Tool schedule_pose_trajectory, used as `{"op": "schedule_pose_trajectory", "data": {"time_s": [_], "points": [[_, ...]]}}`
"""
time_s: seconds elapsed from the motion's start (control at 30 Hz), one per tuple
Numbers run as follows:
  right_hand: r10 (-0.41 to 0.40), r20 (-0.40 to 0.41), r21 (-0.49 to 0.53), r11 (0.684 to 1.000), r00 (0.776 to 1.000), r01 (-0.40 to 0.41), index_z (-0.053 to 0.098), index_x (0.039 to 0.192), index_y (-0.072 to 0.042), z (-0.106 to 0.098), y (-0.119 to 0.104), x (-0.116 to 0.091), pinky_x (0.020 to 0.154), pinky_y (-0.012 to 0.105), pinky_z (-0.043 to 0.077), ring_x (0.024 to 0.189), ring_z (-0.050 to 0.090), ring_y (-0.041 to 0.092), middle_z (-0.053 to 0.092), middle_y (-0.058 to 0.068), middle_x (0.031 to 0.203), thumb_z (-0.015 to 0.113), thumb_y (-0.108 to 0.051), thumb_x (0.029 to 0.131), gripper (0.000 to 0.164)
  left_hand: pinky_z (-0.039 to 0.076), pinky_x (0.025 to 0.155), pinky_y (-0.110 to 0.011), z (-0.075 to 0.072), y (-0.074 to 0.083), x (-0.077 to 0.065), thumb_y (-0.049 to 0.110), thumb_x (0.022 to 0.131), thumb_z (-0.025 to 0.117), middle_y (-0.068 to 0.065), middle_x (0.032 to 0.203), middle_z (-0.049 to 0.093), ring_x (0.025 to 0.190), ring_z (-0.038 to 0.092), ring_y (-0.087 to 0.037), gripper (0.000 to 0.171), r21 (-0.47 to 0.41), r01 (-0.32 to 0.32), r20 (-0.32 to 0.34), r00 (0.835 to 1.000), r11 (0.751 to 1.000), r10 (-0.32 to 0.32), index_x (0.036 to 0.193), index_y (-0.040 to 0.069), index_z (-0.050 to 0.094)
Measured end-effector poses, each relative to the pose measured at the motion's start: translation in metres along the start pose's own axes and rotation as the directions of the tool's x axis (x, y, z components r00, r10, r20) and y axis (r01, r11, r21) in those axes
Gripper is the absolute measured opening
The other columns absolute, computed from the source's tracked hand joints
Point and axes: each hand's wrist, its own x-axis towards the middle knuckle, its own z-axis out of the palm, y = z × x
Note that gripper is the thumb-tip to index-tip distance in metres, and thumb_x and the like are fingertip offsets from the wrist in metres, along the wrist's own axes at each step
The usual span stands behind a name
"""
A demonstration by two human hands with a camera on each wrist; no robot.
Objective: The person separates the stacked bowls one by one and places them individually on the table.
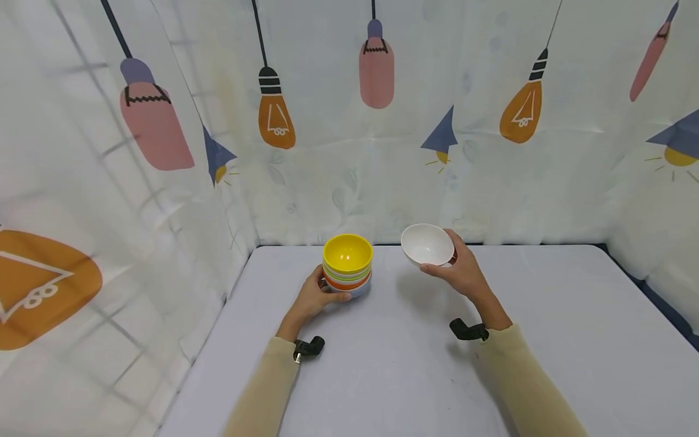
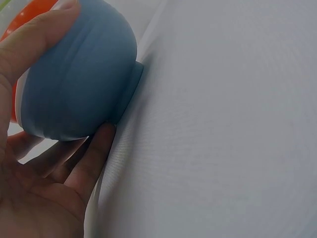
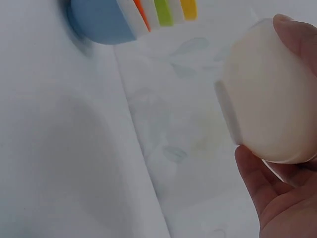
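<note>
A nested stack of bowls (image 1: 347, 254) stands on the table, yellow on top, with white, green and orange rims below. At its bottom is a blue bowl (image 2: 81, 74), its foot on the tabletop. My left hand (image 1: 315, 298) grips this blue bowl, thumb on the near side and fingers round the left and under its curve. To the right, my right hand (image 1: 460, 270) holds a white bowl (image 1: 428, 244) up off the table by its side. In the right wrist view, the white bowl (image 3: 272, 94) shows its outside and foot ring, with the thumb near the rim.
A white-covered table (image 1: 393, 376) lies under both hands. Behind it hangs a pale curtain (image 1: 338, 170) printed with lamps and bulbs, and another stretch of it runs along the left side. Each wrist wears a black strap mount (image 1: 468, 329).
</note>
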Motion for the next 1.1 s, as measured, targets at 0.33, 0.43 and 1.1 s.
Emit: {"op": "schedule_pose_trajectory", "data": {"time_s": [0.33, 0.43, 1.1], "points": [[0.027, -0.05, -0.084, 0.996, 0.998, -0.031, 0.032, 0.157, -0.016, -0.02, 0.011, 0.001, 0.098, 0.055, 0.054, 0.13, 0.052, 0.039, 0.048, 0.017, 0.15, 0.09, -0.033, 0.079, 0.099, 0.039, 0.121, -0.051, -0.002, -0.002, 0.001, 0.029, 0.073, 0.095, -0.003, 0.146, 0.054, 0.14, 0.051, -0.027, 0.095, 0.001, -0.03, 0.001, 1.0, 1.0, 0.03, 0.151, 0.025, 0.041], [0.035, -0.064, -0.096, 0.995, 0.997, -0.041, 0.031, 0.158, -0.017, -0.025, 0.016, 0.001, 0.099, 0.055, 0.053, 0.131, 0.051, 0.039, 0.048, 0.017, 0.15, 0.09, -0.034, 0.08, 0.099, 0.039, 0.121, -0.05, -0.001, 0.0, 0.0, 0.029, 0.073, 0.095, -0.003, 0.146, 0.054, 0.141, 0.051, -0.027, 0.095, 0.005, -0.032, 0.0, 1.0, 0.999, 0.032, 0.151, 0.024, 0.04], [0.112, -0.139, -0.157, 0.979, 0.984, -0.133, 0.038, 0.152, -0.011, -0.048, 0.057, -0.008, 0.098, 0.057, 0.049, 0.129, 0.051, 0.041, 0.05, 0.019, 0.146, 0.09, -0.042, 0.078, 0.096, 0.039, 0.121, -0.052, 0.001, 0.002, -0.003, 0.032, 0.075, 0.093, -0.005, 0.151, 0.051, 0.143, 0.049, -0.03, 0.099, 0.025, -0.012, 0.001, 1.0, 1.0, 0.012, 0.155, 0.022, 0.037]]}}
